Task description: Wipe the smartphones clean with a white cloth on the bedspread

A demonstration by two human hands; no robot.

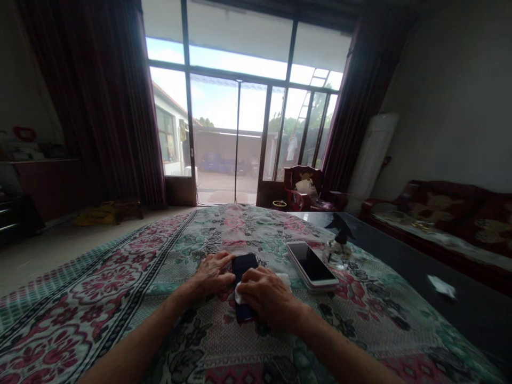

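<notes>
A dark phone (pixel 245 265) lies flat on the floral cloth (pixel 120 298) in front of me. My left hand (pixel 213 274) rests against the phone's left edge, its fingers bent and pressed on it. My right hand (pixel 267 295) lies over the lower part of the phone, closed on a white cloth (pixel 282 279) that shows under the fingers and at the hand's far side. The lower end of the phone is hidden beneath that hand.
A stack of phones with a pink-edged one (pixel 312 265) on top lies to the right. Beside it stands a small clear spray bottle (pixel 338 250). A dark glass table (pixel 460 304) with a white scrap (pixel 440 286) is at the right.
</notes>
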